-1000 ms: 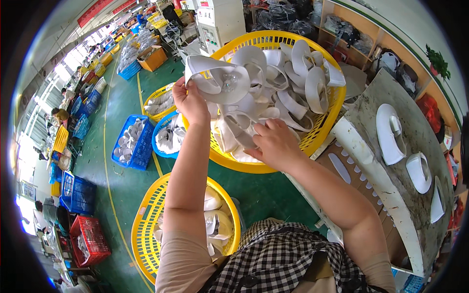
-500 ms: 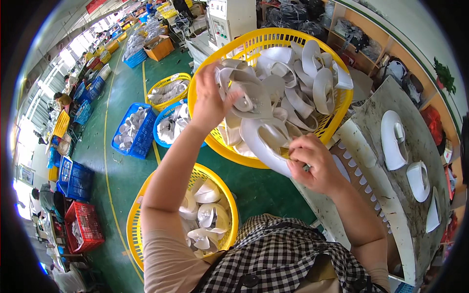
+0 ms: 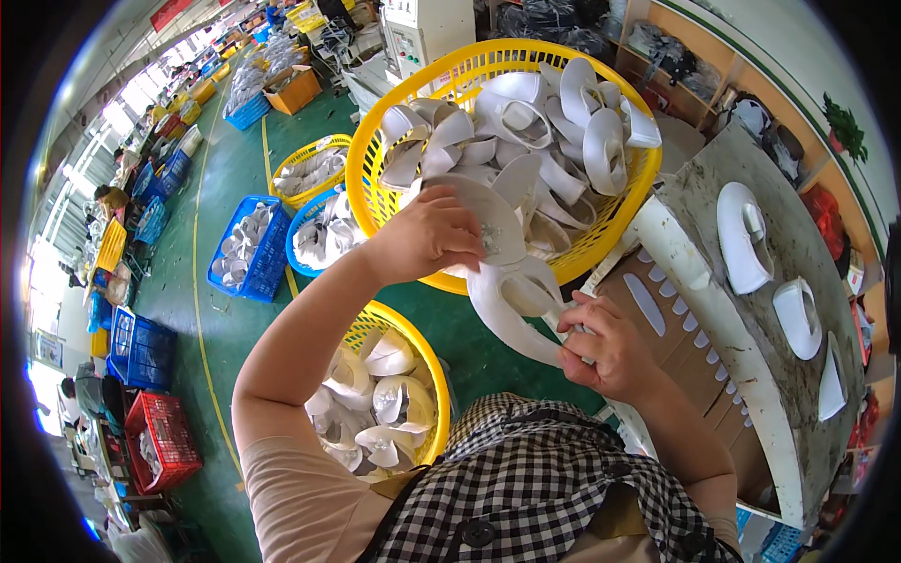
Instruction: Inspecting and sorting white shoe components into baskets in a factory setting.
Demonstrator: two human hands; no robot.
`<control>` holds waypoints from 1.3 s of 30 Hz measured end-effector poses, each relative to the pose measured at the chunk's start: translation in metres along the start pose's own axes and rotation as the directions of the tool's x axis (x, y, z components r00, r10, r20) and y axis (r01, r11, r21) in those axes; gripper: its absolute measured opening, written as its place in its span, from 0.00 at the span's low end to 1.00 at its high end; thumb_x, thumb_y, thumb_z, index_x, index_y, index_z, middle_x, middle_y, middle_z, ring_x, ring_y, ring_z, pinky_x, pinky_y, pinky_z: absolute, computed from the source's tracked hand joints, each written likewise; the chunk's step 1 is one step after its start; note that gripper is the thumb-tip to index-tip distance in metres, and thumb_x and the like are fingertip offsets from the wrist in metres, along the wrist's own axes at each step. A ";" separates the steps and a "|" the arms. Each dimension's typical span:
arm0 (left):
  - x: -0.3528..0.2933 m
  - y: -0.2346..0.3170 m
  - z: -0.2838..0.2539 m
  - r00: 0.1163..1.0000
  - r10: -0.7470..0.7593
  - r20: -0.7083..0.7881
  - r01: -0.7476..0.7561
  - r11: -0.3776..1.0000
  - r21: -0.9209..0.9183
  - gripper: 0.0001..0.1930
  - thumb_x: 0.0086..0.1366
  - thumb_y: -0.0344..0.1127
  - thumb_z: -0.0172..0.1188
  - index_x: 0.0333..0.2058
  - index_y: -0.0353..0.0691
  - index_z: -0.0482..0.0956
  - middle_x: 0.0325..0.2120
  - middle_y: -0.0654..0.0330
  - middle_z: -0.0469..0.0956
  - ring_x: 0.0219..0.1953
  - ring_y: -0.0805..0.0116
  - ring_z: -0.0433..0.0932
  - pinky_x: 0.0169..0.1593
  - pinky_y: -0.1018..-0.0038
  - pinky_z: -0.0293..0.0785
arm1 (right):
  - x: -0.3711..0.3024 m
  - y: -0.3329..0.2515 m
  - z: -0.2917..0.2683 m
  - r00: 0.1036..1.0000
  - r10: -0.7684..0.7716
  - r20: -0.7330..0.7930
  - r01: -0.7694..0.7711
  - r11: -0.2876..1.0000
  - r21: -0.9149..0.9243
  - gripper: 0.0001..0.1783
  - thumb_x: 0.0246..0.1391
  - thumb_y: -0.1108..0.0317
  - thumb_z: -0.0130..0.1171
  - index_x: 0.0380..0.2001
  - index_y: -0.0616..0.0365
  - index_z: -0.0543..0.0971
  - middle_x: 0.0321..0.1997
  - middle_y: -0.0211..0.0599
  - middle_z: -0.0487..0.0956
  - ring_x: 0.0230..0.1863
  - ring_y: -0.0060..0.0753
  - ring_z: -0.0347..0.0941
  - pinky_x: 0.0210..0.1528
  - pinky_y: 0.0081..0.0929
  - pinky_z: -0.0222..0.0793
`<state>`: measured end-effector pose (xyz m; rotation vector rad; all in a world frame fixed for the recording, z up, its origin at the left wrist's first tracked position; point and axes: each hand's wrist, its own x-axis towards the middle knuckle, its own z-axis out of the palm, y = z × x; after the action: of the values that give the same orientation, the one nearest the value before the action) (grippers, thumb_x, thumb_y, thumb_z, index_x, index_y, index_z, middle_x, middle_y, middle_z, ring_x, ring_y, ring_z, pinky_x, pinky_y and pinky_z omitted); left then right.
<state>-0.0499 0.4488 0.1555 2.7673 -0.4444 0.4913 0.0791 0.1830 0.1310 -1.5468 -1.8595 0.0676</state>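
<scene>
Three yellow baskets (image 3: 601,246) – two blue crates (image 3: 246,251).

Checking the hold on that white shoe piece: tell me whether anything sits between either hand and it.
Nothing visible does. The left hand grips the white shoe piece at its top, and the right hand pinches its lower end, both in direct contact in front of the yellow basket.

Fingertips of both hands hidden behind the white shoe upper (image 3: 511,291); far crates' contents too small to tell.
</scene>
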 end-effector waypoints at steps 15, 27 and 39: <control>0.009 -0.058 0.004 0.889 -0.351 -0.294 0.416 0.887 0.201 0.03 0.54 0.31 0.51 0.29 0.41 0.71 0.29 0.57 0.72 0.32 0.53 0.73 0.35 0.63 0.69 | -0.019 -0.010 0.000 0.974 -0.187 -0.124 0.174 0.979 -0.106 0.09 0.36 0.72 0.60 0.17 0.57 0.69 0.36 0.36 0.72 0.37 0.39 0.70 0.50 0.40 0.67; -0.021 -0.105 0.005 0.710 -0.336 -0.619 0.526 0.837 0.149 0.08 0.60 0.35 0.46 0.30 0.37 0.69 0.28 0.48 0.71 0.34 0.47 0.69 0.37 0.61 0.66 | -0.051 -0.038 -0.038 0.956 -0.027 -0.292 -0.052 0.964 -0.259 0.08 0.39 0.69 0.58 0.24 0.58 0.71 0.40 0.42 0.73 0.38 0.42 0.69 0.52 0.45 0.64; 0.006 -0.047 -0.042 0.192 -0.659 -0.728 0.441 0.720 -0.536 0.17 0.65 0.43 0.45 0.38 0.31 0.71 0.29 0.58 0.74 0.31 0.72 0.69 0.38 0.76 0.66 | -0.046 0.033 -0.232 0.695 0.292 -0.657 -0.688 0.539 -0.487 0.17 0.54 0.58 0.49 0.37 0.60 0.75 0.45 0.45 0.72 0.44 0.43 0.68 0.48 0.29 0.62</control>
<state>-0.0398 0.5040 0.1851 1.7738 0.7419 1.4626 0.2330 0.0630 0.2678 -2.3257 -0.9436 -0.8287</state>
